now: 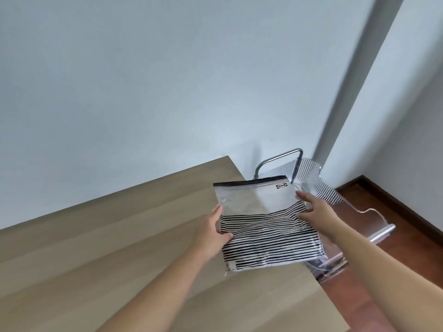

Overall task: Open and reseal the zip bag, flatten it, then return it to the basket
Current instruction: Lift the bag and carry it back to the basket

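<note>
A flat zip bag, clear at the top with a black zip strip and black stripes on its lower half, is held over the right edge of the wooden table. My left hand grips its left edge, thumb on top. My right hand holds its right edge, fingers spread along the side. Beyond the table's edge, partly under the bag, stands a clear plastic basket with a metal handle; more striped bags show inside it below the held bag.
The table's right edge runs diagonally under the bag. A white wall and a grey vertical strip stand behind. Reddish wooden floor with dark skirting lies to the right, under the basket.
</note>
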